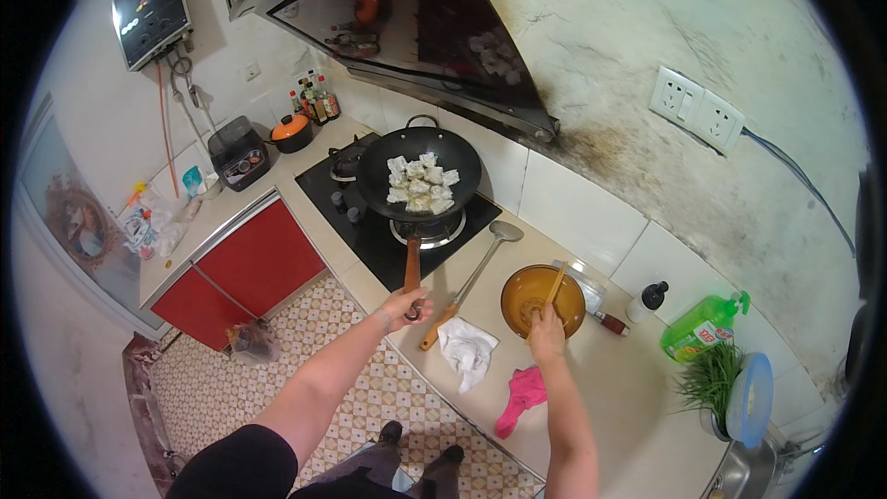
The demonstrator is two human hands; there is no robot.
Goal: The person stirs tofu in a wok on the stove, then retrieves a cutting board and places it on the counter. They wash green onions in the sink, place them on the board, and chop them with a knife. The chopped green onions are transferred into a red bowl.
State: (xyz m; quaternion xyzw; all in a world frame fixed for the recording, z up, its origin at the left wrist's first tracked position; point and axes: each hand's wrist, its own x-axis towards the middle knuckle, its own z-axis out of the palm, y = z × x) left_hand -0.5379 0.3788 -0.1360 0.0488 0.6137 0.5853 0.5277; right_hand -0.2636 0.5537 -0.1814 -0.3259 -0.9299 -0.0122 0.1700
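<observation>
My left hand [400, 309] is at the end of the wooden handle [413, 263] of a black wok, its fingers loosely around it. The wok [371, 173] is over the front burner, tilted slightly. Several pale, whitish pieces of food [419, 187] are grouped in its middle. In my right hand [547, 333] is a pair of wooden chopsticks [557, 283], held across an amber glass bowl [516, 291]. The bowl looks nearly bare inside, though my hand covers part of it. Between my hands lie a metal wok spatula [478, 270] with a wooden grip and a crumpled white cloth [468, 353].
A cleaver [613, 323] lies partly behind the bowl. A pink cloth [523, 391] is near the counter's front edge. Rightward stand a dark-capped bottle [648, 301], green detergent [703, 326], green chives [710, 378] and a sink [745, 475]. A range hood [416, 34] overhangs the black gas stove [374, 249].
</observation>
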